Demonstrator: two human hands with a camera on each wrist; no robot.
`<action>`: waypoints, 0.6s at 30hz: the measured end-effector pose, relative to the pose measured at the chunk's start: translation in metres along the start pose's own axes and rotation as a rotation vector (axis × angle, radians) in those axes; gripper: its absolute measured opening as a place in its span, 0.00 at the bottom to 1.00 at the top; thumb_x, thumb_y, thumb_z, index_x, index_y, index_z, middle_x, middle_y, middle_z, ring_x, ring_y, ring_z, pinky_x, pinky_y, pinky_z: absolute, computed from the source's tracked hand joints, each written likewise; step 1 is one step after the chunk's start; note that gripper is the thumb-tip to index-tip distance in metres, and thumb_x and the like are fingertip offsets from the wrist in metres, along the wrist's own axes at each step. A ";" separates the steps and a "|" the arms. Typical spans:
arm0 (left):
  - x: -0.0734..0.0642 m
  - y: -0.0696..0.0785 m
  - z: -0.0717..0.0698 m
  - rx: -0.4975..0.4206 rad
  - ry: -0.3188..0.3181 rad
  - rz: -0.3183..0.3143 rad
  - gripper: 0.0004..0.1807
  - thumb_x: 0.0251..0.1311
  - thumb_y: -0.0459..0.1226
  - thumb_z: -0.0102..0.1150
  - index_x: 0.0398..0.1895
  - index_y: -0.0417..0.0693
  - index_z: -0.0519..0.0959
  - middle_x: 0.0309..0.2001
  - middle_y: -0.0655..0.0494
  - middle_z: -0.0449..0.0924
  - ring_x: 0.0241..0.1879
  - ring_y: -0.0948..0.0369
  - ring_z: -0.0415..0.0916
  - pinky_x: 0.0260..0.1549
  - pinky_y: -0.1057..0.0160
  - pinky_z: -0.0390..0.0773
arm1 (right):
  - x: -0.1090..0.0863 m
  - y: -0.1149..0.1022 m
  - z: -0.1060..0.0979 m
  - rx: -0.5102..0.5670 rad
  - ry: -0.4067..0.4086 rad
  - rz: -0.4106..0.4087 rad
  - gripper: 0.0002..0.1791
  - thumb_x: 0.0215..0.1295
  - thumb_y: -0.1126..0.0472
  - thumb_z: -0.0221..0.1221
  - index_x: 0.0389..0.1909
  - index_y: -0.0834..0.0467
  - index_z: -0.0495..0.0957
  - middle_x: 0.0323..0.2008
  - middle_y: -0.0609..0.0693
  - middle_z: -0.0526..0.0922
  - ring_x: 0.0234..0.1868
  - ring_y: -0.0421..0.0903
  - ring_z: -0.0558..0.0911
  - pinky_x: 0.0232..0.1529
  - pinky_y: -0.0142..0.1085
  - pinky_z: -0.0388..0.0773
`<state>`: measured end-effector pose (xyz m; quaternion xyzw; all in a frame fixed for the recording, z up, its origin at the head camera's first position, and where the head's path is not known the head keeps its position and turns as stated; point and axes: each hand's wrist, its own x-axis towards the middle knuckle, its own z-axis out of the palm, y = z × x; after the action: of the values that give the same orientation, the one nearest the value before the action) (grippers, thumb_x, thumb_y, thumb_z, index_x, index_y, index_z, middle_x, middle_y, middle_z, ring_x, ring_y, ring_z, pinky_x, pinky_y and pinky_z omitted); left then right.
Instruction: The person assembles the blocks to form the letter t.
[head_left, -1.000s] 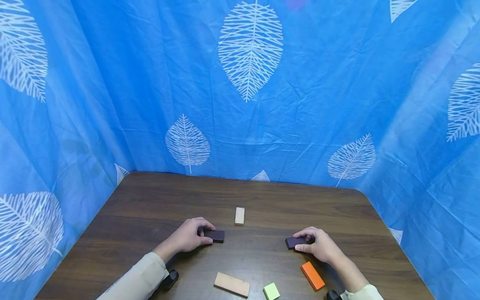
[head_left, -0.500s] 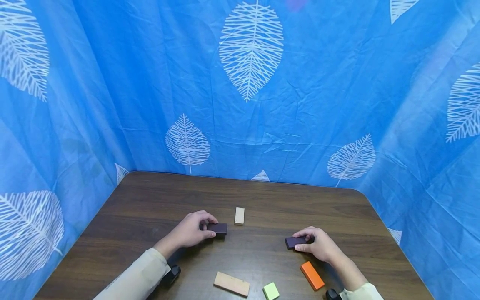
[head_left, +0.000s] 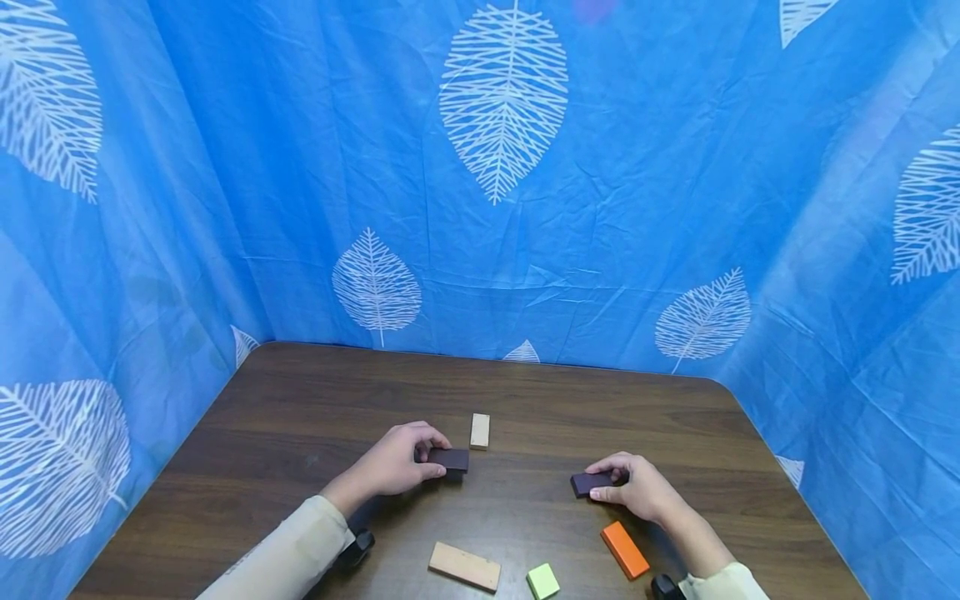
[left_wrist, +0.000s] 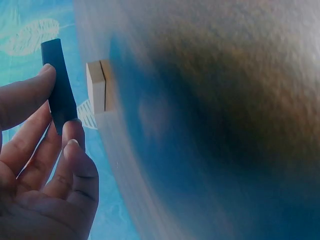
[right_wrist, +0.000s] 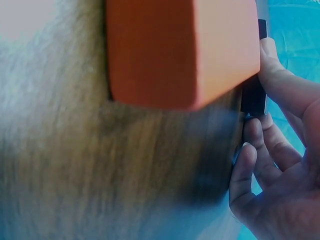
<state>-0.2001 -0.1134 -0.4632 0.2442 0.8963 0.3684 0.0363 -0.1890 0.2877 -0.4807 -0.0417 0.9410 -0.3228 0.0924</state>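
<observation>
While the left hand [head_left: 397, 460] pinches a dark, flat-sided oblong, the left dark block [head_left: 452, 459], between thumb and fingers, the right hand [head_left: 641, 490] grips a similar piece, the right dark block [head_left: 588, 484], in the same way. Both grasps are narrow, fingers bent, thumbs on the side nearer the person, and the forearms slant inward from the near side in pale cloth sleeves. The left dark block appears just above the table; whether the right one touches it, I cannot tell. Each block's long axis runs roughly left to right, the free ends facing each other across a gap.

Just beyond the left block's tip lies a small pale wooden block [head_left: 480, 432], its length pointing away from the person. Near the right wrist, a smooth orange block [head_left: 625, 552] with rounded edges lies aslant, its far end turned leftward. Closer in are a squarish lime-green block [head_left: 542, 582] and a flat tan plank [head_left: 465, 567], lengthwise across. Under everything spreads the dark wood-grain table [head_left: 360, 392], backed by a creased blue curtain [head_left: 615, 208] printed with white leaves.
</observation>
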 end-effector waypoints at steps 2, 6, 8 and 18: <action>0.001 0.001 0.002 -0.004 -0.008 -0.003 0.11 0.58 0.35 0.73 0.43 0.50 0.84 0.37 0.63 0.77 0.33 0.62 0.73 0.31 0.62 0.72 | 0.000 0.000 0.000 0.002 0.000 0.000 0.15 0.51 0.57 0.77 0.42 0.50 0.89 0.41 0.47 0.80 0.40 0.48 0.73 0.43 0.47 0.70; 0.000 0.002 0.006 -0.009 -0.021 -0.009 0.11 0.58 0.35 0.73 0.43 0.50 0.84 0.36 0.63 0.76 0.33 0.61 0.73 0.31 0.62 0.72 | 0.000 -0.002 0.001 0.006 0.000 -0.007 0.15 0.51 0.57 0.77 0.41 0.50 0.89 0.41 0.47 0.80 0.39 0.48 0.73 0.42 0.46 0.70; 0.000 0.003 0.008 -0.006 -0.028 -0.015 0.11 0.58 0.35 0.73 0.43 0.50 0.84 0.36 0.64 0.76 0.33 0.62 0.72 0.31 0.62 0.72 | 0.000 -0.002 0.001 0.007 0.001 -0.009 0.15 0.51 0.57 0.77 0.41 0.50 0.89 0.41 0.47 0.80 0.39 0.47 0.73 0.42 0.45 0.70; -0.002 0.005 0.020 0.000 -0.044 0.002 0.12 0.56 0.35 0.74 0.42 0.47 0.84 0.35 0.62 0.76 0.30 0.63 0.71 0.30 0.62 0.71 | 0.000 -0.001 0.000 -0.001 0.001 0.019 0.15 0.50 0.57 0.77 0.41 0.49 0.89 0.42 0.47 0.81 0.39 0.48 0.74 0.44 0.48 0.71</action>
<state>-0.1918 -0.0985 -0.4746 0.2529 0.8950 0.3631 0.0556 -0.1891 0.2866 -0.4801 -0.0326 0.9415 -0.3216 0.0952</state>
